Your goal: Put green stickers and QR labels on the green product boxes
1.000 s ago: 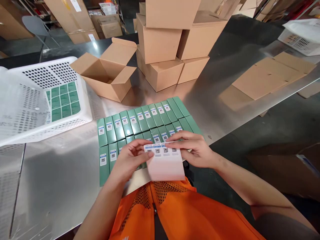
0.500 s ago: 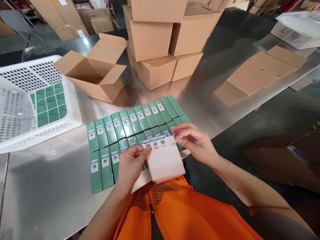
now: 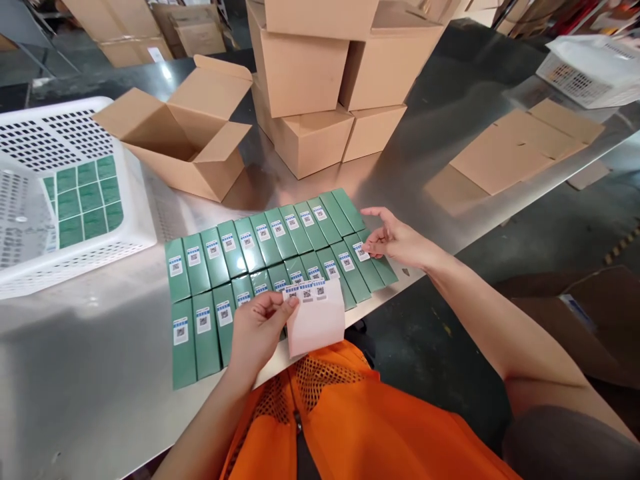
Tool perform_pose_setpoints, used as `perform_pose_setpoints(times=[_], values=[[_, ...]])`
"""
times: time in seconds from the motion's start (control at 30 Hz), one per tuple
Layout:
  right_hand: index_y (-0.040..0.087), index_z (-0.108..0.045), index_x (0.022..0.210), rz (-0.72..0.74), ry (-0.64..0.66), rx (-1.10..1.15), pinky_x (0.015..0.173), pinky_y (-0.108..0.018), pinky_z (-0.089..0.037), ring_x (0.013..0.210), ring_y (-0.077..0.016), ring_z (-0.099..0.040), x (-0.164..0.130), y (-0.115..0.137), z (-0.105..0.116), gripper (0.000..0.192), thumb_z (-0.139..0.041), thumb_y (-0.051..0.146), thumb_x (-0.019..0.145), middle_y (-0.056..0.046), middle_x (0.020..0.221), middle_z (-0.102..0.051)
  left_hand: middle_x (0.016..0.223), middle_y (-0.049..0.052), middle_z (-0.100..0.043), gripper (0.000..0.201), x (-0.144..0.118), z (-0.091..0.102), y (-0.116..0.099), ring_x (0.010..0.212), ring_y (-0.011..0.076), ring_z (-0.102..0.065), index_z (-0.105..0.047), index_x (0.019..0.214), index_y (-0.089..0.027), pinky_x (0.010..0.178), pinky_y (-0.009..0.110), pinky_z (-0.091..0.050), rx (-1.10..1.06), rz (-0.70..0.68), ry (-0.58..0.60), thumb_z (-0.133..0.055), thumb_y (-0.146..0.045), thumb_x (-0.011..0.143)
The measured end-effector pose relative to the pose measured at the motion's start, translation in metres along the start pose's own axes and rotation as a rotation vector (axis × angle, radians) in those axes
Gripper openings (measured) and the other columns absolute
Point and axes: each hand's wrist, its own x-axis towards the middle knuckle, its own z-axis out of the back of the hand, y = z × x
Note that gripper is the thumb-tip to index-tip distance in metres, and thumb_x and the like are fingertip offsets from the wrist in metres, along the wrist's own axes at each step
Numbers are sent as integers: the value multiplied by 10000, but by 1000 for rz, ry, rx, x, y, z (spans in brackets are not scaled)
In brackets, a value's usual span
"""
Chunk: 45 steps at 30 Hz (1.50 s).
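Observation:
Two rows of slim green boxes point(image 3: 260, 243) lie side by side at the table's front edge, most with a white-and-blue QR-code sticker. My left hand point(image 3: 263, 330) pinches the left edge of a white sticker sheet point(image 3: 316, 327), which hangs over the front row and carries a strip of QR stickers along its top. At the right end of the front row, my right hand point(image 3: 395, 240) has thumb and fingertips closed at the edge of a QR-code sticker point(image 3: 361, 251) lying against a green box. Its index finger points out above. The sheet and left hand hide some front-row boxes.
A white plastic basket point(image 3: 135, 200) with more green boxes stands at left. Behind are an open carton point(image 3: 185, 147) and stacked cartons point(image 3: 310, 80). Flattened cardboard point(image 3: 505, 153) lies at right, near another white basket point(image 3: 580, 77). The metal table's edge point(image 3: 500, 220) runs along the right.
My right hand has moved right, away from the sheet, carrying a sticker to a front-row box. The sheet in my left hand has shifted slightly left. The view has shifted a little.

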Motion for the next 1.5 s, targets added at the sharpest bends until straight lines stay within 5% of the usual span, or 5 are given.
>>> perform_pose_setpoints(times=[0.4,0.73,1.07,1.33,1.5], values=[[235,-568,1081,-3,-218,-628,583,-319,-401,645,-206,-583,0,25,-10,521,-853,341,659,24,667,-609,582,3,-613,362,-1,0,-2,545,140,-521,-663,650,-178,529,244,-394,-17,1,1,-803,-510,687],[225,-730,863,503,96,-166,729,-311,-486,820,-165,-629,-26,30,-80,129,-729,353,852,-37,897,-672,600,23,-654,402,1,-3,-8,544,140,-544,-675,682,-157,535,245,-409,-72,32,19,-794,-541,662],[214,-584,859,277,-151,32,687,-265,-473,697,-113,-525,77,55,-1,180,-750,249,801,35,732,-545,561,12,-626,460,1,-2,-9,508,122,-501,-635,640,-164,501,226,-343,-81,46,25,-804,-592,627],[215,-556,839,168,-14,-81,560,-243,-450,563,-99,-503,107,53,6,235,-768,159,757,47,627,-546,546,-10,-566,475,0,-3,-7,510,111,-440,-596,621,-172,507,221,-297,-101,29,26,-797,-602,627],[262,-493,1138,59,50,-121,523,-254,-482,535,-126,-558,110,51,11,572,-778,76,679,72,611,-563,561,-8,-550,460,0,-1,-7,528,116,-427,-597,630,-171,522,227,-296,-68,16,44,-773,-595,660]])
